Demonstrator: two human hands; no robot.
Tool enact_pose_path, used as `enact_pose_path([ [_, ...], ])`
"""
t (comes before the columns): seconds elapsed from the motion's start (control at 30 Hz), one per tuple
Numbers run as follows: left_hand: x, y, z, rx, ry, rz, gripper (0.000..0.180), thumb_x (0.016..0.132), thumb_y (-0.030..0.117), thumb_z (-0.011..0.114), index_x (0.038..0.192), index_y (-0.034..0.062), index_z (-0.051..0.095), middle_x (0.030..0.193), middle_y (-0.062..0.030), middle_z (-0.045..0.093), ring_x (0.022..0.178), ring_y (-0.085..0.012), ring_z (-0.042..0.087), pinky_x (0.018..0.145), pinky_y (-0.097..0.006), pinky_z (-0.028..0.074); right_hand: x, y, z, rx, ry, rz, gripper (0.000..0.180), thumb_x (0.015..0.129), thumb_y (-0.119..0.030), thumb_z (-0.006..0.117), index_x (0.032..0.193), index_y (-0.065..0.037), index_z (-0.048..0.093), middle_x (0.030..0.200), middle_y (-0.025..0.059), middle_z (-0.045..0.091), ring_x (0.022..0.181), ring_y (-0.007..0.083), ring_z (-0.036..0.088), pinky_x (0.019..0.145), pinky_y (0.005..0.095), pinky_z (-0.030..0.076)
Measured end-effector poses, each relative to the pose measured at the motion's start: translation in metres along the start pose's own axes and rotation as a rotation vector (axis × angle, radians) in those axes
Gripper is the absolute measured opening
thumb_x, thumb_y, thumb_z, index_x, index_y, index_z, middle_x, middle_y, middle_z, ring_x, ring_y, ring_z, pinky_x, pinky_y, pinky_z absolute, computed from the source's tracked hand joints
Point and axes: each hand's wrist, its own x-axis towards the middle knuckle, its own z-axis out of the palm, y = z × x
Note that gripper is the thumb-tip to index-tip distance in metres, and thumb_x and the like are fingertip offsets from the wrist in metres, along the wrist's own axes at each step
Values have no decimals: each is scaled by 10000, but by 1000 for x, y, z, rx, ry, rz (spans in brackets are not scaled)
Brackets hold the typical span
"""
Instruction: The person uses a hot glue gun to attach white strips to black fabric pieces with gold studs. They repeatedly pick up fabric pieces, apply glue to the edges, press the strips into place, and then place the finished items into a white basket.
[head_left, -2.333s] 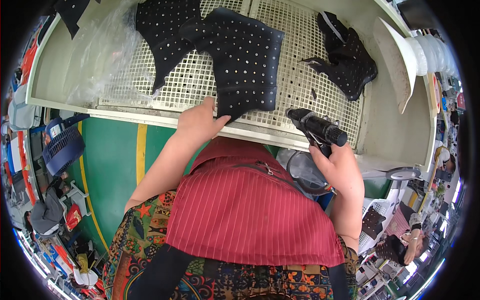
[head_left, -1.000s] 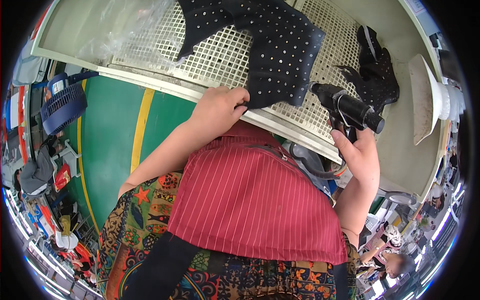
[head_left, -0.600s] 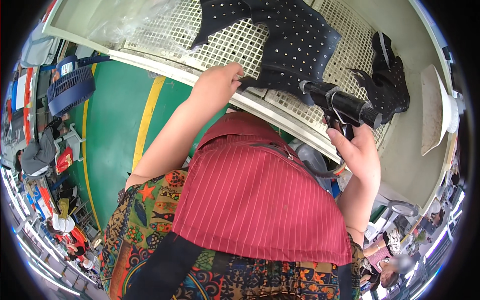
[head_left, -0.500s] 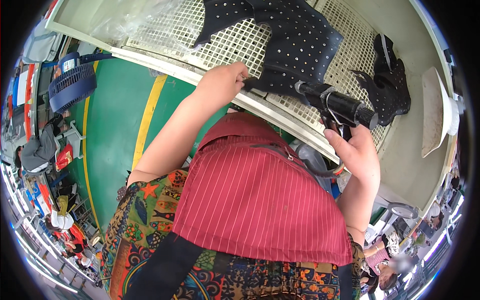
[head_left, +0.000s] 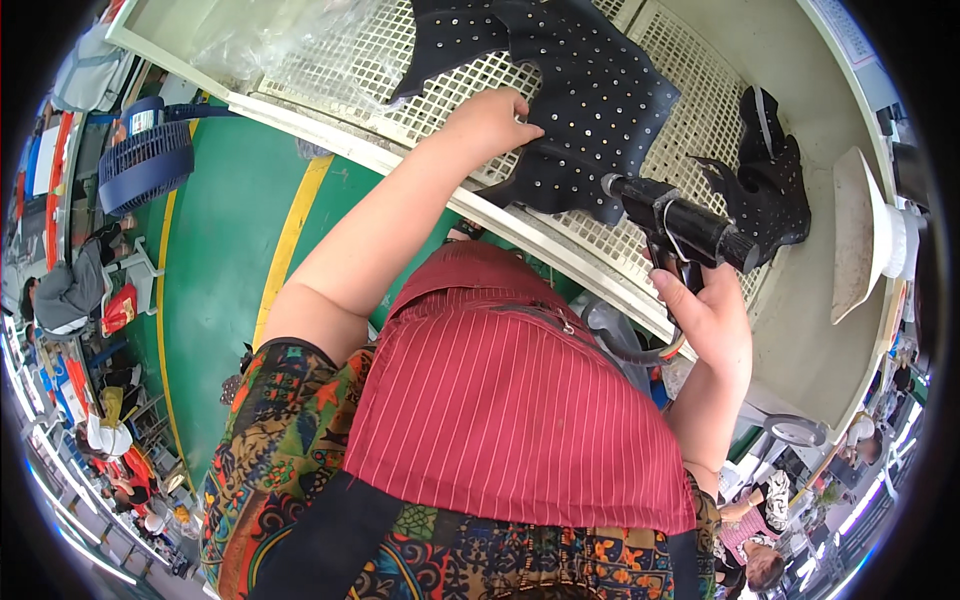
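A flat black piece of fabric [head_left: 590, 110] dotted with shiny studs lies on the cream grid of the workbench tray. At its left edge my left hand [head_left: 494, 126] is closed, thumb and fingers seeming to pinch the material. In my right hand [head_left: 715, 318] I grip a black pistol-shaped hot-air gun [head_left: 685, 222] by its handle. Its cylindrical barrel points left, with the nozzle near the fabric's lower right edge. A cable curves down from the handle. Farther right, a second, crumpled black studded piece [head_left: 775, 185] rests on the grid.
The tray's raised cream rim [head_left: 330, 138] runs between me and the grid. Clear plastic film [head_left: 300, 50] lies at the back left. A white dish-like part [head_left: 862, 235] stands at the right wall. A blue fan [head_left: 146, 168] is beyond the left end.
My left hand has let go of the fabric's near corner and moved up and right along its left edge. The hot-air gun has shifted slightly down and right.
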Motion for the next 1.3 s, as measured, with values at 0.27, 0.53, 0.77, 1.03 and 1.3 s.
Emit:
enact_pose_path([
  [0.27,16,19,-5,-14,97,467,128,806,121,662,898,57,599,890,-60,587,757,-200,582,672,-321,467,-15,5,-5,70,70,40,359,818,-38,649,1159,35,564,1012,84,638,924,132,576,850,283,452],
  [0.53,31,26,-17,-220,-53,413,190,839,117,667,967,59,540,745,-58,582,628,-130,560,587,-275,447,-7,9,4,25,57,-8,353,801,-52,652,1140,17,579,985,81,635,893,141,571,830,279,447],
  [0.77,38,10,-12,-189,-57,484,201,840,126,666,905,30,502,732,-50,578,665,-123,533,620,-281,452,16,2,19,-124,-92,19,321,808,-148,655,1073,11,570,877,147,630,787,257,608,732,365,475],
  [1.03,38,21,-25,-143,-134,463,196,823,150,671,881,31,527,753,-77,597,698,-190,555,646,-317,456,42,-11,34,-207,-91,-67,353,800,-155,648,1096,13,560,856,199,620,762,329,594,724,380,474],
  [1.3,37,20,-25,-150,-133,419,214,826,182,678,915,37,549,714,-45,578,655,-143,525,614,-297,442,-4,3,-7,-188,-15,143,280,804,-111,644,1044,23,595,811,131,611,712,214,556,688,331,458],
])
